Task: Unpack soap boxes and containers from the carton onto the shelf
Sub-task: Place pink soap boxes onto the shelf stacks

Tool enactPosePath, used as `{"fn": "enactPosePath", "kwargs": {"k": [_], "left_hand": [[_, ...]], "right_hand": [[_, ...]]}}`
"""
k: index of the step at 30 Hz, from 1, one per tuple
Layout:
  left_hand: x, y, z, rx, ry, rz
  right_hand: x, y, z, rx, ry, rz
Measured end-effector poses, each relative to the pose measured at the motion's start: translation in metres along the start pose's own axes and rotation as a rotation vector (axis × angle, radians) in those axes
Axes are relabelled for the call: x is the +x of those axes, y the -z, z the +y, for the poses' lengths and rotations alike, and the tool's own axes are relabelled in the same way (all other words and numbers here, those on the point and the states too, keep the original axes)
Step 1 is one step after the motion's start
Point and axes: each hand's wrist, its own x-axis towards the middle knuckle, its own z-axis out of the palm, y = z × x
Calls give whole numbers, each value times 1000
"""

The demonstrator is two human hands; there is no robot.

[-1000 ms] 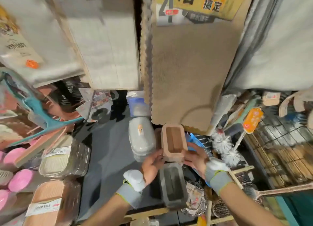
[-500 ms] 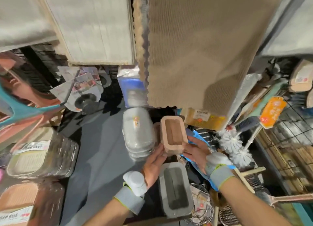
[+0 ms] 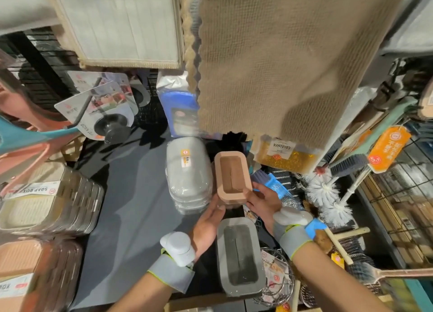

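A pink rectangular soap container [image 3: 232, 177] stands on the dark shelf [image 3: 131, 194], held between both hands. My left hand [image 3: 208, 222] presses its near left corner with straight fingers. My right hand [image 3: 262, 200] touches its right near side, fingers partly hidden behind it. A grey container of the same shape [image 3: 240, 256] sits just in front of it. A stack of grey lidded soap boxes [image 3: 187, 173] stands right beside the pink one on the left. No carton is in view.
Stacks of clear-wrapped soap boxes [image 3: 49, 208] fill the shelf's left end. A beige mat [image 3: 269, 61] and a white mat [image 3: 121, 23] hang overhead. Brushes [image 3: 328, 194], wire strainers [image 3: 276, 279] and packets crowd the right side.
The view has tilted downward and closer. Both hands stay on the pink container, which sits a little farther back beside the grey stack.
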Motion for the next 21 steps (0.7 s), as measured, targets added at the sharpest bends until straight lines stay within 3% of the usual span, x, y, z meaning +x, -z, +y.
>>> {"fn": "enactPosePath", "kwargs": {"k": [21], "left_hand": [[3, 11, -23, -139, 161, 86]], "right_hand": [[3, -4, 15, -148, 84, -21]]}}
